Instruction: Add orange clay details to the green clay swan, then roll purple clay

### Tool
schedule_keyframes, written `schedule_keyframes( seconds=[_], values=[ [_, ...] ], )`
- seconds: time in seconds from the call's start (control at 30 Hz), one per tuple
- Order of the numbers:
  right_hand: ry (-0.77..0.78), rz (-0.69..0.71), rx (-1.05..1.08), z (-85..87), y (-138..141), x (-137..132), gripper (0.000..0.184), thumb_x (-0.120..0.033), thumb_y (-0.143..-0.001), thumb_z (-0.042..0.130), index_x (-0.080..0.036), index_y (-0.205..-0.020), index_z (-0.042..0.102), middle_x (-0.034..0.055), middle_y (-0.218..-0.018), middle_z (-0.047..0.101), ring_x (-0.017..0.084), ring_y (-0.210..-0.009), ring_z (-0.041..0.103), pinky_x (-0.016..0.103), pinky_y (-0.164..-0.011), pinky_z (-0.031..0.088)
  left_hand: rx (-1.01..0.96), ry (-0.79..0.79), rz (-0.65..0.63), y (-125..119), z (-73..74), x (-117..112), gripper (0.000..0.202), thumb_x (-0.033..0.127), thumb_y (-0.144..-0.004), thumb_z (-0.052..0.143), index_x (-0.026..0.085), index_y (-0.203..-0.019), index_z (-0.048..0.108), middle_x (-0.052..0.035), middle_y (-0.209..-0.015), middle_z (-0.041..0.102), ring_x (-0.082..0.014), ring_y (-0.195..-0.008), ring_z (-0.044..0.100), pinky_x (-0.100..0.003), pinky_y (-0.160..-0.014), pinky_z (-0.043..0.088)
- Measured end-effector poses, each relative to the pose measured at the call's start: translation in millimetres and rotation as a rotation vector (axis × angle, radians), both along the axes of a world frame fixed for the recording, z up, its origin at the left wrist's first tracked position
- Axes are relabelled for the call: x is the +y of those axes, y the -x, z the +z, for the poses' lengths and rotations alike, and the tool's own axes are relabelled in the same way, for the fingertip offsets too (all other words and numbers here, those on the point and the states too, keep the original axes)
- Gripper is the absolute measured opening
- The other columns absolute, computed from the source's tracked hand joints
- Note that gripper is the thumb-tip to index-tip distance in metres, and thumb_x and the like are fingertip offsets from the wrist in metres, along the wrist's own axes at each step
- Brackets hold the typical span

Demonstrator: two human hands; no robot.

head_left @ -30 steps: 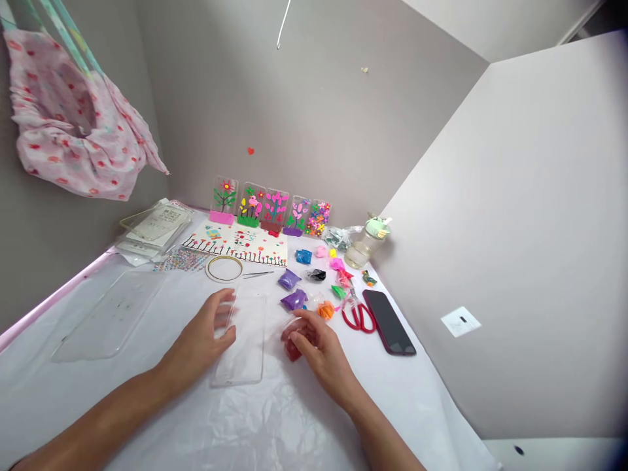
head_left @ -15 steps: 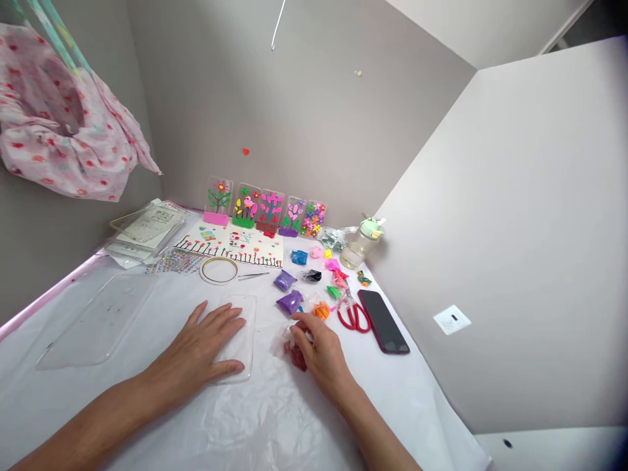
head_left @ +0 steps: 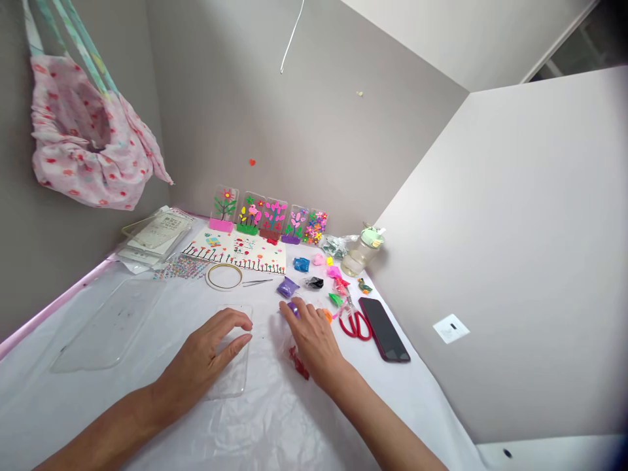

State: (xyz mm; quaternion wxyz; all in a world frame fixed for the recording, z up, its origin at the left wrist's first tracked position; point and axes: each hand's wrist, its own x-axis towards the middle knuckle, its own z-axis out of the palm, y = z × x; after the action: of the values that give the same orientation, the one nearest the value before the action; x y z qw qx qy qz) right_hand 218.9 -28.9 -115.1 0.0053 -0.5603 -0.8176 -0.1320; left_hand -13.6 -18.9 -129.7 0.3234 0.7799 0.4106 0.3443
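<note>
My left hand (head_left: 209,356) lies flat with its fingers spread on a clear phone case (head_left: 229,376) on the white table cover. My right hand (head_left: 313,339) reaches forward with its fingers stretched out over a purple clay bag (head_left: 293,307); whether it grips the bag is hidden. A red clay bag (head_left: 298,362) lies under my right wrist. Another purple bag (head_left: 287,286), a blue bag (head_left: 301,264) and a black bag (head_left: 314,282) lie just beyond.
Red scissors (head_left: 356,323) and a dark phone (head_left: 385,320) lie right of my hand. A tape ring (head_left: 224,276), tweezers (head_left: 258,282), a decorated card (head_left: 238,249), several decorated cases (head_left: 269,214), a bottle (head_left: 359,254) and a clear tray (head_left: 108,325) are around. A pink cloth bag (head_left: 88,147) hangs at left.
My right hand left the red clay bag and moved forward onto the purple bag. My left hand went from resting beside the clear case to lying flat on it.
</note>
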Motion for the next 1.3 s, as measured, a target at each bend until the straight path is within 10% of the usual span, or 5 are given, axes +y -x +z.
schedule_keyframes(
  seconds=[0.3, 0.5, 0.63, 0.87, 1.3],
  values=[
    [0.033, 0.046, 0.027, 5.6, -2, 16, 0.04, 0.003, -0.082, 0.045, -0.016, -0.117, 0.054, 0.0127, -0.111, 0.063, 0.028, -0.1, 0.056, 0.041, -0.08, 0.047, -0.081, 0.028, 0.025, 0, 0.9, 0, 0.022, 0.044, -0.098, 0.044, 0.028, -0.104, 0.059, 0.0017, -0.111, 0.062, -0.0163, -0.107, 0.059, -0.025, -0.091, 0.047],
    [0.328, -0.096, 1.367, 14.5, 12, -11, 0.035, -0.01, -0.081, 0.056, -0.024, -0.111, 0.044, 0.002, -0.101, 0.062, 0.017, -0.087, 0.058, 0.028, -0.074, 0.047, -0.157, 0.108, 0.1, -3, 4.1, -5, 0.02, 0.042, -0.096, 0.049, 0.03, -0.109, 0.059, 0.003, -0.114, 0.064, -0.0163, -0.111, 0.059, -0.025, -0.091, 0.048],
    [0.574, -0.077, 1.767, 7.5, 24, -18, 0.046, -0.013, -0.073, 0.064, -0.024, -0.114, 0.046, -0.0007, -0.093, 0.061, 0.015, -0.083, 0.057, 0.025, -0.072, 0.042, -0.161, 0.114, 0.096, -3, 2.6, -4, 0.02, 0.042, -0.095, 0.049, 0.029, -0.106, 0.06, 0.0014, -0.109, 0.064, -0.017, -0.107, 0.06, -0.029, -0.094, 0.046],
    [0.639, -0.141, 1.823, 2.5, 25, -21, 0.048, -0.014, -0.069, 0.065, -0.024, -0.114, 0.055, -0.0003, -0.093, 0.062, 0.014, -0.081, 0.056, 0.026, -0.074, 0.041, -0.188, 0.281, 0.145, -2, -0.2, -1, 0.03, 0.052, -0.091, 0.053, 0.03, -0.111, 0.057, -0.0003, -0.11, 0.066, -0.0186, -0.107, 0.062, -0.026, -0.079, 0.053],
    [0.661, -0.078, 1.706, 3.9, 26, -27, 0.041, -0.015, -0.072, 0.062, -0.023, -0.112, 0.054, -0.0011, -0.091, 0.055, 0.015, -0.083, 0.05, 0.026, -0.073, 0.038, -0.107, 0.244, 0.123, 1, -3.9, 0, 0.043, 0.052, -0.086, 0.06, 0.038, -0.125, 0.051, 0.0061, -0.116, 0.071, -0.021, -0.118, 0.061, -0.037, -0.106, 0.044]
  ],
)
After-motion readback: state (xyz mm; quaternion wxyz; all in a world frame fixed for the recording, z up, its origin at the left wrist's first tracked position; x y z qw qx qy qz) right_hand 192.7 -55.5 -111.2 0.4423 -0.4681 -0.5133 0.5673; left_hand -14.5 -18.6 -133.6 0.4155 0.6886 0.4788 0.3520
